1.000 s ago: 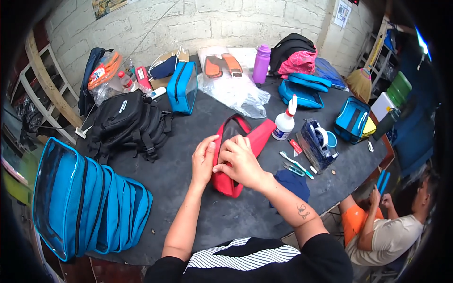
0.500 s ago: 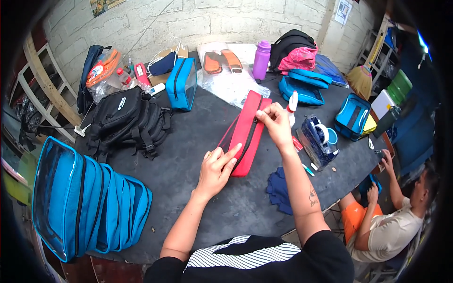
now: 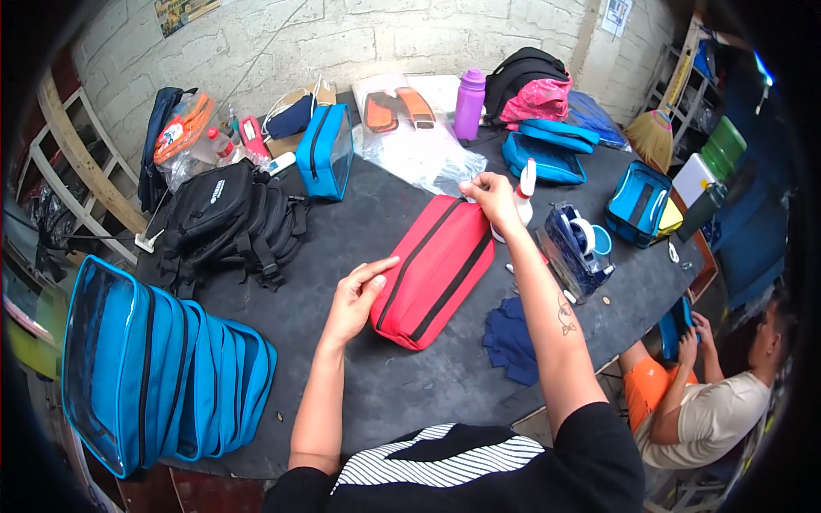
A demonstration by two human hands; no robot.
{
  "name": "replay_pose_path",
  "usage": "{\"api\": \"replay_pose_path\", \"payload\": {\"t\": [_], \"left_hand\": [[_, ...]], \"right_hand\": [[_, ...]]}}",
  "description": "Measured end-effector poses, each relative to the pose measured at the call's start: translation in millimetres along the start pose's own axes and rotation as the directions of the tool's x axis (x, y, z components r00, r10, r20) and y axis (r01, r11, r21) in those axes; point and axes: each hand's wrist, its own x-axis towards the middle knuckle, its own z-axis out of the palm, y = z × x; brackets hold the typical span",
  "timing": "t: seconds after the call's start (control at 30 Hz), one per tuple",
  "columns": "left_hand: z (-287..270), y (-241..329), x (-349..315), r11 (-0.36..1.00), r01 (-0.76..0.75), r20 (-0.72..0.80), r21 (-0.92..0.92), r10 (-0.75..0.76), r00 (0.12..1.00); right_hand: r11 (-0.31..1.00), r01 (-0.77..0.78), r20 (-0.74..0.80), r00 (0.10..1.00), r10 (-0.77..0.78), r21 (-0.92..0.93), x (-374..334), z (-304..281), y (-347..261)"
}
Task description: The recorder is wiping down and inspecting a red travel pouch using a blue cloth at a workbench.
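Observation:
A red zippered pouch (image 3: 434, 269) with two black strips along its length lies tilted above the dark table in front of me. My right hand (image 3: 494, 203) pinches its far end, the thumb and index finger pressed together at the top corner. My left hand (image 3: 352, 299) is beside the pouch's left edge, fingers stretched out and thumb apart, the fingertips touching or very near the side. A white spray bottle (image 3: 524, 197) stands just right of my right hand. Dark blue folded cloth (image 3: 510, 340) lies under my right forearm.
Nested blue clear-sided bags (image 3: 162, 368) stand at the near left, behind them a black backpack (image 3: 231, 222). A blue case (image 3: 327, 154), a purple bottle (image 3: 469, 104) and blue bags (image 3: 547, 154) line the back. At right, a clear navy bag (image 3: 575, 248) holds tape; a seated person (image 3: 710, 410) handles a blue piece.
The red pouch has turned so its broad zippered side faces up. My left hand has shifted left, off its top to its edge. The seated person's hands have come together on the blue piece.

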Motion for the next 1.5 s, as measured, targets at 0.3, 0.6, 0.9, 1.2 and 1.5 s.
{"api": "replay_pose_path", "payload": {"t": [0.3,0.6,0.9,1.2,1.5], "left_hand": [[-7,5,18,0.945,-0.014,-0.021,0.326,0.022,1.000],[-6,-18,24,0.982,0.036,-0.147,0.186,-0.008,0.989],[-18,-25,38,0.993,-0.015,-0.280,0.114,0.047,0.959],[-63,-61,40,0.812,0.161,-0.561,0.561,0.230,0.795],[-79,-54,-26,0.690,0.176,0.041,-0.702,-0.208,0.977]], "right_hand": [[0.987,0.147,-0.055,0.987,-0.151,-0.064,-14,6,1],[0.888,0.399,0.134,0.916,-0.378,-0.229,-143,49,-97],[0.971,0.142,0.277,0.942,-0.192,0.191,-168,28,-58],[0.943,-0.098,0.146,0.988,0.053,0.319,-142,-9,10],[0.665,-0.363,0.163,0.925,0.344,0.653,-121,9,22]]}}
